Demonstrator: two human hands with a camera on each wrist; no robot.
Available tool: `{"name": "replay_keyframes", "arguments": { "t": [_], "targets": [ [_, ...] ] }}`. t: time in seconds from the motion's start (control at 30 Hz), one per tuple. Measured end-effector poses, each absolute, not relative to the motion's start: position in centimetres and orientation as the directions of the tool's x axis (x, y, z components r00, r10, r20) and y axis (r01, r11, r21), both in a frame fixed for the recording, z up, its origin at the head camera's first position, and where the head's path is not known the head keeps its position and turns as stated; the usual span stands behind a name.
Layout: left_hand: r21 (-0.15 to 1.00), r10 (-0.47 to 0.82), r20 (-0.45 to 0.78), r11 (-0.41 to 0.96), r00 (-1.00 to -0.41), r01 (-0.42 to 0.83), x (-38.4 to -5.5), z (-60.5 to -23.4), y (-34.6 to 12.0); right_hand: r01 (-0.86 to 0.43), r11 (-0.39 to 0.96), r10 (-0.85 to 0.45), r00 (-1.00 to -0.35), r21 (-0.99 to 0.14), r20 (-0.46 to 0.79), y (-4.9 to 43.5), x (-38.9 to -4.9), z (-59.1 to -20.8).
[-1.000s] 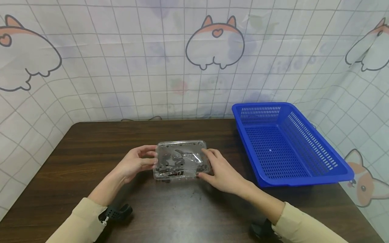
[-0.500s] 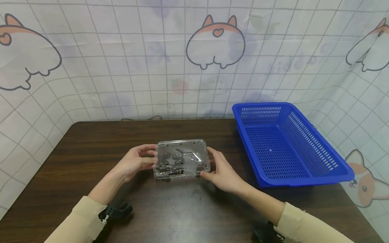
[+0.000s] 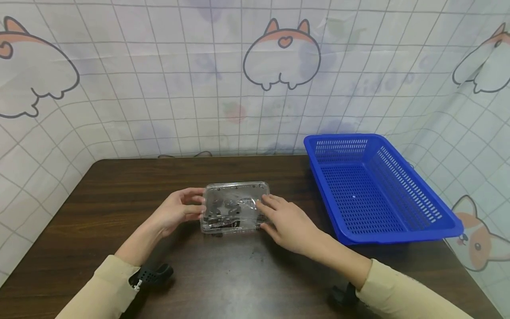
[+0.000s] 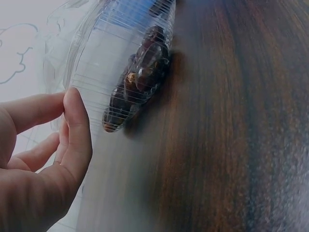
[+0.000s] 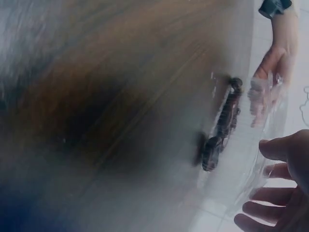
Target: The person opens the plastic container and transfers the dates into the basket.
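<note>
A clear plastic clamshell box [image 3: 235,208] rests on the dark wooden table in front of me, its lid down. Through its ribbed wall, dark brown wrinkled fruits [image 4: 140,72] that look like dates lie along the bottom. My left hand [image 3: 177,212] pinches the box's left rim between thumb and fingertips, as the left wrist view shows. At the other end, my right hand [image 3: 288,223] lies with its fingers stretched over the right edge of the lid. Its thumb is by the front right corner. The right wrist view is blurred around the fingers.
A blue plastic basket [image 3: 402,237] with slotted walls stands to the right of the box. Dark wood tabletop [image 3: 119,190] extends left and in front. Behind it hangs a white gridded wall cover [image 3: 179,88] with cartoon dogs.
My right hand slid off towards the right edge, then came back left over the lid with its fingers straighter. My left hand stays at the left rim; the box barely moved.
</note>
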State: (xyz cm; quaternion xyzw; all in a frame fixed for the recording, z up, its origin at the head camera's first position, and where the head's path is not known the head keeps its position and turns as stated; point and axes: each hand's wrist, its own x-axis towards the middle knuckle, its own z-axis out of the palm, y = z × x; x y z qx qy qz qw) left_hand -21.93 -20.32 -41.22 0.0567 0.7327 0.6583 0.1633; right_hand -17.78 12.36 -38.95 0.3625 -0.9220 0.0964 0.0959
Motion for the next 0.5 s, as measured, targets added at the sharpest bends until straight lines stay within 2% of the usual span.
{"name": "replay_keyframes", "arguments": {
  "t": [0.27, 0.4, 0.5],
  "targets": [
    [0.979, 0.279, -0.187, 0.131, -0.942, -0.156, -22.0, -41.3, -20.4, -0.713, 0.662, -0.744, -0.589, 0.231, 0.314, 11.5, -17.5, -38.8],
    [0.977, 0.275, -0.195, 0.137, -0.942, -0.162, -22.0, -41.3, -20.3, -0.698, 0.628, -0.775, -0.521, 0.344, 0.359, 11.2, -17.5, -39.1],
    [0.978, 0.28, -0.19, 0.137, -0.941, -0.157, -22.1, -41.3, -20.4, -0.684, 0.619, -0.782, -0.493, 0.386, 0.38, 10.9, -17.6, -39.1]
  ]
}}
